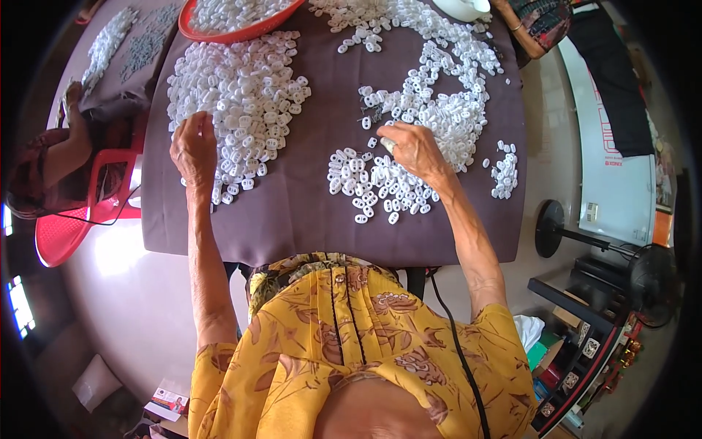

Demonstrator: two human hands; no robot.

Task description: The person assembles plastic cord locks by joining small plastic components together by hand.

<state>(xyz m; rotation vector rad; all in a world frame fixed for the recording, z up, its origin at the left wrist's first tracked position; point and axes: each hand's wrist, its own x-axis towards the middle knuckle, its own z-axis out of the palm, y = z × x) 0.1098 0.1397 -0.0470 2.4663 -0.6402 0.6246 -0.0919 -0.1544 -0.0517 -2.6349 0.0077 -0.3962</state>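
My left hand rests with curled fingers on the near edge of a large heap of small white plastic pieces on the brown-covered table. My right hand sits between two more spreads of the same white pieces, one in front of it and one behind it. Its fingers are pinched on a small white piece. A few small dark parts lie just beyond that hand. Whether the left hand holds a piece is hidden.
A red basket filled with white pieces stands at the table's far edge. Another person sits at the left on a red chair. A second person's arm shows at the far right. A fan stand and shelves are at the right.
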